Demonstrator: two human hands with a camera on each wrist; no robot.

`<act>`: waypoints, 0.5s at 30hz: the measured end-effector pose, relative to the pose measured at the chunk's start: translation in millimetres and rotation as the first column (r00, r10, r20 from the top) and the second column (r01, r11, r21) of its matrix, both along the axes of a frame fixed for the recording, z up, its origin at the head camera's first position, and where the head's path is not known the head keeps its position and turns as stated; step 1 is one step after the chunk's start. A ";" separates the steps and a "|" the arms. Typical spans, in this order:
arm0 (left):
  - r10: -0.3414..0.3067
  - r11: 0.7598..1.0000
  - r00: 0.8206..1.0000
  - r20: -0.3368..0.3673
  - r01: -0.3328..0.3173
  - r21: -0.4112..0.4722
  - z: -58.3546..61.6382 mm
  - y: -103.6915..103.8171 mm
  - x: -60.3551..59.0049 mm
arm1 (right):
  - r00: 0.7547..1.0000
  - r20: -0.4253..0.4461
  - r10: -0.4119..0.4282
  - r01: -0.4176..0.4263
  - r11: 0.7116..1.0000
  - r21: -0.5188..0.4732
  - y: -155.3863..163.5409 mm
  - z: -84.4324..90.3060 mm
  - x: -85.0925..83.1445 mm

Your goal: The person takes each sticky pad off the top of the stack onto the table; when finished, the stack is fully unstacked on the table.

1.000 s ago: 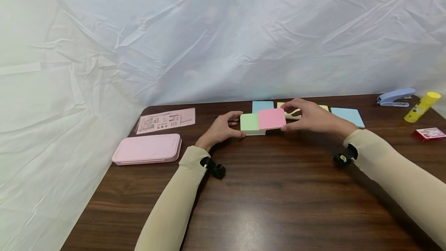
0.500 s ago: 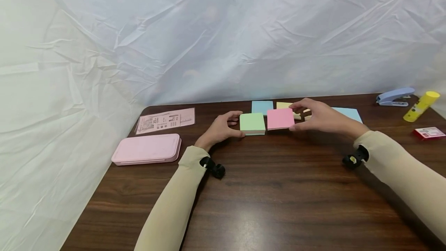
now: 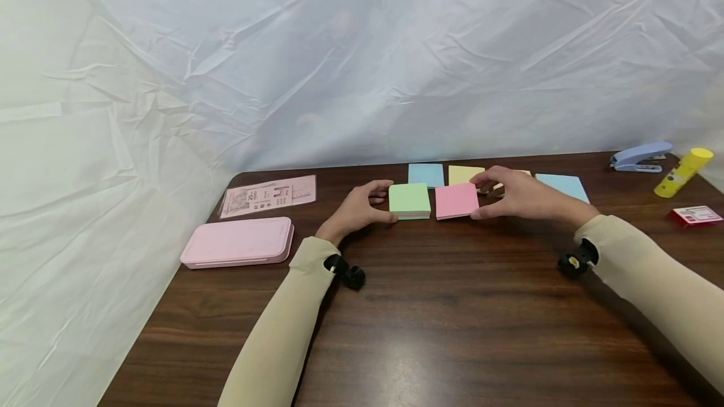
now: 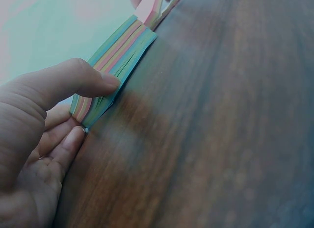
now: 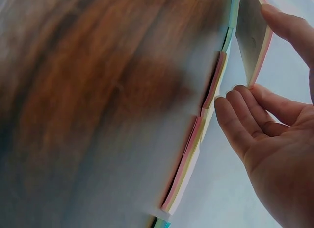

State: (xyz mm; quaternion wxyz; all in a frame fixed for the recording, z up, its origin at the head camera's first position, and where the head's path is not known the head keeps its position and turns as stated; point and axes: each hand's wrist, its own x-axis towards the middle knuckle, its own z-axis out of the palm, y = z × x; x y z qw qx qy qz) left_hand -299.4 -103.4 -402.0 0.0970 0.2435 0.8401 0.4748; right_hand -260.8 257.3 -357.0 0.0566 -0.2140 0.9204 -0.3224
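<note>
A stack of sticky notes with a green top lies on the table, and my left hand grips its left side between thumb and fingers. Bands of blue, pink, yellow and green show along the edge of that stack in the left wrist view. Just to its right, my right hand pinches a pink sticky note pad by its right side. The right wrist view shows this pad held tilted above the table, its grey underside visible. A narrow gap separates the two.
Behind the hands lie a blue pad, a yellow pad and another blue pad. A pink pencil case and pink printed packet are left. Stapler, yellow tube and red box stand right.
My right hand has moved the pink pad rightward off the green-topped stack, then slightly lower in the head view. The left hand has kept its grip in place.
</note>
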 end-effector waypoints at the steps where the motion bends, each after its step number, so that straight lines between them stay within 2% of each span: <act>1: 0.000 1.000 1.000 0.000 0.000 -0.001 0.4 0.0 0.4 | 1.000 0.004 0.002 -0.002 1.000 0.004 -0.5 -0.4 -0.1; 15: 0.002 1.000 1.000 0.001 -0.002 -0.002 -0.7 -0.1 -1.0 | 0.999 0.022 0.028 -0.028 0.999 0.033 -2.3 -3.3 -1.3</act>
